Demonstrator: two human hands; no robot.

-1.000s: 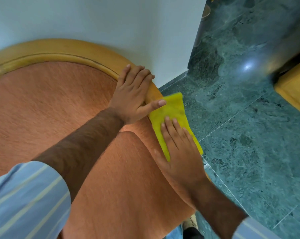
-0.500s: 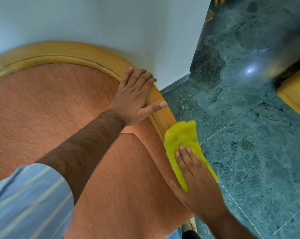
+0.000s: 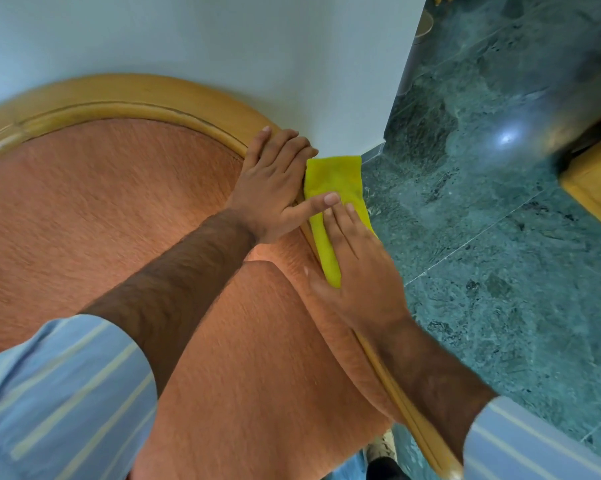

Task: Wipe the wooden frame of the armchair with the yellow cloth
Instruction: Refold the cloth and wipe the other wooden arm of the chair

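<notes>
We see the armchair's wooden frame (image 3: 146, 98) as a smooth, honey-coloured band with a raised inner bead, curving in a broad arc around the backrest and running down the right side toward us. Inside it, the upholstery (image 3: 95, 209) is a salmon-orange fabric with a short, brushed nap, split into a rounded back and a seat cushion. The yellow cloth (image 3: 333, 181) is a soft, folded rectangle, bright and slightly fuzzy.

The cloth lies draped over the right stretch of the frame, between our 2 hands. Our right hand (image 3: 358, 268) rests flat on its near half, fingers extended and pressing it onto the wood rather than clutching it. Our left hand (image 3: 275, 181) lies open on the frame just left of the cloth, fingers together toward the wall, the thumb stretched across the cloth's left edge. Both forearms come out of light blue sleeves (image 3: 63, 393) with pale stripes.

Behind the chair stands a plain white wall (image 3: 223, 39), ending at a corner on the right. The floor (image 3: 500, 271) is polished dark green marble tile with pale grout lines and a bright reflected glint. At the far right edge sits a yellowish wooden piece (image 3: 593, 181), only partly in view.
</notes>
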